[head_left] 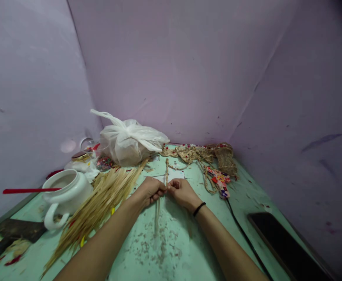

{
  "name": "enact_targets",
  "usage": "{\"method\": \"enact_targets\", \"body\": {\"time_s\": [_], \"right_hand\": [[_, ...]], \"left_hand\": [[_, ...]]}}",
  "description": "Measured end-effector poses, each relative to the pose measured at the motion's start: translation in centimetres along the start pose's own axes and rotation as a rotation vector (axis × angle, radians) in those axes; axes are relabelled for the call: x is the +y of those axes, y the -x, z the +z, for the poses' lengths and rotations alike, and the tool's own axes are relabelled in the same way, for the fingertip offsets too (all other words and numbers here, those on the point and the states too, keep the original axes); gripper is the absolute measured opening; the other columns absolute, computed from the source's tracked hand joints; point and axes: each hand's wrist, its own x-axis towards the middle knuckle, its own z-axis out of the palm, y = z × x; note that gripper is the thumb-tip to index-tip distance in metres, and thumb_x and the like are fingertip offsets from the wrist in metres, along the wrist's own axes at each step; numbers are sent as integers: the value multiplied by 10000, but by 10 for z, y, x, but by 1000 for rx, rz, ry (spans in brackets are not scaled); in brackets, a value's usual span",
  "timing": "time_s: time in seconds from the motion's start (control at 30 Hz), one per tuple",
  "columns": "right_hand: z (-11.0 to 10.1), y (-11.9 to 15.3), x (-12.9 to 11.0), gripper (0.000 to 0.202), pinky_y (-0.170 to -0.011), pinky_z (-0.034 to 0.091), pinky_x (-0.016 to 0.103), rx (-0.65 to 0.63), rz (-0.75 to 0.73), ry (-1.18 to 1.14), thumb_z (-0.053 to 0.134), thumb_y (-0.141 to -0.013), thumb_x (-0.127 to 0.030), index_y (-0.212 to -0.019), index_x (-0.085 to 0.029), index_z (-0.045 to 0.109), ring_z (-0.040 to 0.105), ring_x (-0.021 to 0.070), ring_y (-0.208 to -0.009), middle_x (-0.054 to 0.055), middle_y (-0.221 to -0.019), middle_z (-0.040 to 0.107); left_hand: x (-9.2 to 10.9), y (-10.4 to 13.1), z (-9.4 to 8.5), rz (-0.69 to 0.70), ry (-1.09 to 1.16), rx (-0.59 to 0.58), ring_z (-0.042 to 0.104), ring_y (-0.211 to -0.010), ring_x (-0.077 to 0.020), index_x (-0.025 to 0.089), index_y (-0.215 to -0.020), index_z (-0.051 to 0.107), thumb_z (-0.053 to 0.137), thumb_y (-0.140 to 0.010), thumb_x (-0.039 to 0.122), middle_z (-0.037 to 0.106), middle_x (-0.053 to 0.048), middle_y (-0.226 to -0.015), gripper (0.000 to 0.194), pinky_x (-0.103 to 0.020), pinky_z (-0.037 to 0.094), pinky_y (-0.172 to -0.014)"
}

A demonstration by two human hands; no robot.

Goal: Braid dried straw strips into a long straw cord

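Observation:
Over the middle of the pale green table, my left hand (pixel 152 191) and my right hand (pixel 183 191) meet, fingertips almost touching. Both are closed in a pinch on a narrow twisted straw cord (pixel 167 170), which extends away from me beyond the fingers. Thin loose strands hang below my hands towards me. A black band circles my right wrist. To the left of my left hand lies a fanned bundle of dry straw (pixel 100 199). Beyond the cord, a white paper piece (pixel 175 174) rests flat on the table.
At left stand a white pot (pixel 79 191) with a red stick (pixel 30 191) across it and a dark-bladed tool (pixel 21 229). A white plastic bag (pixel 130 142) sits behind. Braided straw (pixel 194 154), a patterned glue gun (pixel 220 180) with black cord, and a phone (pixel 285 246) are right.

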Motion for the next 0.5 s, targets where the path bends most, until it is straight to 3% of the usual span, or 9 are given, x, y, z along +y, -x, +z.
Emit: {"method": "enact_targets", "body": {"time_s": [0.13, 0.23, 0.4, 0.5], "right_hand": [[-1, 0, 1, 89, -434, 246, 187, 44, -48, 192, 471, -594, -146, -527, -132, 528, 386, 71, -469, -20, -475, 478], [-4, 4, -8, 99, -417, 237, 192, 52, 37, 228, 492, -578, -146, -492, -128, 536, 376, 68, -431, -20, -432, 465], [-9, 14, -31, 185, -358, 250, 207, -43, 309, 25, 481, -577, -134, -394, -151, 458, 340, 68, -314, -24, -338, 411], [-9, 18, -38, 188, -347, 267, 207, -72, 360, -93, 482, -565, -110, -382, -147, 463, 366, 75, -312, -5, -349, 453]], "left_hand": [[-2, -1, 5, 127, -11, 105, 175, -299, -29, 162, -415, 355, 489, -500, 120, 260, 81, -317, 164, -202, 85, -349], [-4, -6, 6, 195, -74, 149, 208, -333, -36, 160, -372, 329, 477, -473, 82, 256, 74, -323, 195, -205, 126, -368], [-4, -7, 4, 187, -123, 160, 226, -374, -47, 157, -373, 348, 494, -478, 84, 264, 71, -351, 194, -206, 145, -392], [-2, -3, 6, 196, -102, 163, 225, -388, -49, 159, -379, 333, 487, -490, 87, 260, 68, -361, 203, -205, 146, -394]]}}
